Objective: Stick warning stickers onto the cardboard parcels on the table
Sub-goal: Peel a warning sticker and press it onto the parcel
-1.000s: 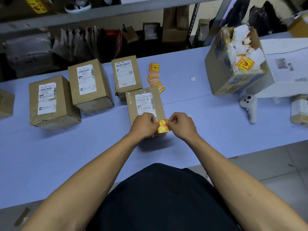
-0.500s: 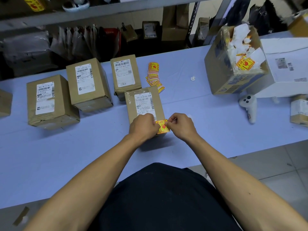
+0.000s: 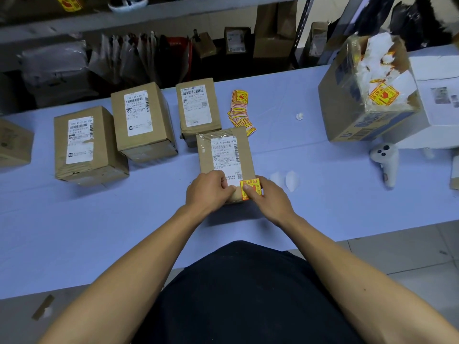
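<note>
With the left hand (image 3: 210, 188) curled over the near end of the cardboard parcel (image 3: 224, 160), long axis running near to far, and the right hand's (image 3: 269, 197) thumb pressing the yellow warning sticker (image 3: 250, 188) onto its near-right corner, that overhanging edge looks likely to crease or lift.

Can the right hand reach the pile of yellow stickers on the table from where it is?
Probably yes. The right hand rests on the nearest parcel, and the sticker pile lies just beyond that parcel's far right corner, on open table with nothing between them.
</note>
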Action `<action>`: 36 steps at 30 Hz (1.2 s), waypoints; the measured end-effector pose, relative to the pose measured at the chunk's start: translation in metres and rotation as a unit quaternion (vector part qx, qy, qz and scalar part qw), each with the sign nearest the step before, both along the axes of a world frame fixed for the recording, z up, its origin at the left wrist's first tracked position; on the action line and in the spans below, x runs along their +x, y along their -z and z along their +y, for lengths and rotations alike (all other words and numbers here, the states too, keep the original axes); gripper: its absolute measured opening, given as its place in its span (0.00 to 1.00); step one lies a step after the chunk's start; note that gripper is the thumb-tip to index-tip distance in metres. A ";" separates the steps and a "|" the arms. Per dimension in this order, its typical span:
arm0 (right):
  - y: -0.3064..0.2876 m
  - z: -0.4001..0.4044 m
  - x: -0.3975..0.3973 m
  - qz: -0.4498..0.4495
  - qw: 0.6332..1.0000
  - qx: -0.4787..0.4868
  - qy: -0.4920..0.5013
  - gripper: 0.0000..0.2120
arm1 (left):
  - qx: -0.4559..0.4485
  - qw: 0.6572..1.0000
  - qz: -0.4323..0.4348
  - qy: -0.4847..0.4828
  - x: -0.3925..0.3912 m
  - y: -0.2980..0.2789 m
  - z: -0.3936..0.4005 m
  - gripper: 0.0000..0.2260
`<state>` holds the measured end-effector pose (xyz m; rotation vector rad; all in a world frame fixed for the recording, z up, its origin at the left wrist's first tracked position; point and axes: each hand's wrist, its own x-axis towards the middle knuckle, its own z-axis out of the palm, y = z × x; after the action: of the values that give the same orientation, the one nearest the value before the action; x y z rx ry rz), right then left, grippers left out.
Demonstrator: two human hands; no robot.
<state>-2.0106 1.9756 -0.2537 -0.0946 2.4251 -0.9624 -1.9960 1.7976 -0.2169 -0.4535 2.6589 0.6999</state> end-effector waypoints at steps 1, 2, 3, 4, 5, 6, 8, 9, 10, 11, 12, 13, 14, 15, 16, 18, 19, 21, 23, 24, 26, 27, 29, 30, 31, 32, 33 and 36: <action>-0.001 0.001 0.000 -0.002 1.000 0.000 -0.002 0.22 | 0.006 1.000 0.003 -0.006 0.001 0.000 -0.001 0.10; -0.001 0.001 -0.002 -0.006 1.000 0.006 -0.001 0.25 | 0.013 1.000 0.010 -0.016 0.001 0.000 -0.003 0.09; 0.000 0.000 -0.004 -0.012 1.000 0.011 0.006 0.28 | 0.021 0.999 0.020 -0.029 0.002 0.000 -0.006 0.08; -0.001 -0.003 -0.007 -0.020 1.000 0.013 0.018 0.32 | 0.029 0.998 0.032 -0.043 0.002 -0.001 -0.009 0.07; -0.002 -0.006 -0.011 -0.029 0.999 0.011 0.034 0.34 | 0.037 0.997 0.045 -0.057 0.002 -0.002 -0.013 0.06; -0.002 -0.010 -0.015 -0.035 0.998 0.007 0.049 0.36 | 0.043 0.995 0.056 -0.069 0.003 -0.003 -0.017 0.06; -0.001 -0.017 -0.021 -0.040 0.998 -0.005 0.055 0.37 | 0.042 0.993 0.071 -0.085 0.004 -0.003 -0.025 0.04; 0.000 -0.018 -0.021 -0.047 0.997 -0.020 0.053 0.37 | 0.038 0.992 0.076 -0.092 0.004 -0.002 -0.028 0.03; 0.001 -0.017 -0.020 -0.059 0.996 -0.039 0.053 0.39 | 0.039 0.991 0.082 -0.099 0.004 0.000 -0.031 0.02; 0.001 -0.015 -0.017 -0.075 0.994 -0.060 0.059 0.41 | 0.044 0.989 0.084 -0.110 0.004 0.004 -0.034 0.03; 0.002 -0.011 -0.016 -0.095 0.990 -0.078 0.067 0.43 | 0.057 0.987 0.085 -0.120 0.004 0.007 -0.036 0.06; 0.004 -0.008 -0.015 -0.113 0.986 -0.095 0.073 0.45 | 0.073 0.985 0.084 -0.131 0.004 0.010 -0.039 0.09; 0.004 -0.007 -0.016 -0.130 0.982 -0.110 0.080 0.45 | 0.091 0.982 0.084 -0.141 0.003 0.012 -0.040 0.12; 0.005 -0.006 -0.018 -0.144 0.977 -0.124 0.093 0.44 | 0.112 0.979 0.084 -0.151 0.003 0.014 -0.040 0.15; 0.005 -0.006 -0.022 -0.154 0.972 -0.135 0.111 0.41 | 0.136 0.973 0.080 -0.168 0.002 0.016 -0.039 0.19; 0.003 -0.011 -0.034 -0.164 0.965 -0.151 0.141 0.35 | 0.198 0.953 0.053 -0.222 -0.004 0.023 -0.039 0.27; 0.002 -0.015 -0.041 -0.161 0.964 -0.150 0.148 0.34 | 0.239 0.936 0.031 -0.257 -0.008 0.025 -0.038 0.30; 0.003 -0.025 -0.055 -0.157 0.968 -0.138 0.142 0.34 | 0.329 0.884 0.002 -0.331 -0.017 0.029 -0.034 0.33; 0.002 -0.035 -0.065 -0.170 0.970 -0.126 0.120 0.39 | 0.385 0.846 -0.002 -0.369 -0.024 0.032 -0.029 0.27; 0.002 -0.038 -0.068 -0.181 0.970 -0.119 0.111 0.41 | 0.397 0.839 0.003 -0.373 -0.026 0.033 -0.026 0.21; 0.003 -0.042 -0.071 -0.186 0.972 -0.112 0.089 0.42 | 0.406 0.834 0.016 -0.373 -0.029 0.037 -0.021 0.13; 0.004 -0.043 -0.071 -0.186 0.973 -0.108 0.077 0.41 | 0.407 0.835 0.019 -0.369 -0.028 0.037 -0.020 0.11; 0.007 -0.044 -0.071 -0.189 0.974 -0.104 0.064 0.45 | 0.406 0.839 0.021 -0.363 -0.028 0.040 -0.019 0.11; 0.008 -0.044 -0.071 -0.189 0.975 -0.102 0.063 0.46 | 0.405 0.839 0.022 -0.363 -0.028 0.040 -0.018 0.12; 0.007 -0.043 -0.070 -0.188 0.975 -0.102 0.062 0.47 | 0.405 0.839 0.021 -0.364 -0.028 0.040 -0.017 0.13; 0.007 -0.043 -0.070 -0.188 0.975 -0.101 0.058 0.46 | 0.406 0.837 0.024 -0.366 -0.027 0.040 -0.017 0.13; 0.005 -0.043 -0.069 -0.186 0.976 -0.102 0.052 0.44 | 0.408 0.835 0.025 -0.368 -0.026 0.039 -0.016 0.14; 0.004 -0.042 -0.067 -0.175 0.979 -0.100 0.039 0.45 | 0.419 0.824 0.037 -0.380 -0.020 0.036 -0.012 0.15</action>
<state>-2.0777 1.9340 -0.2577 0.0922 2.0210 -1.1498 -2.0161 1.7855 -0.2533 -1.2122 1.8371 1.9987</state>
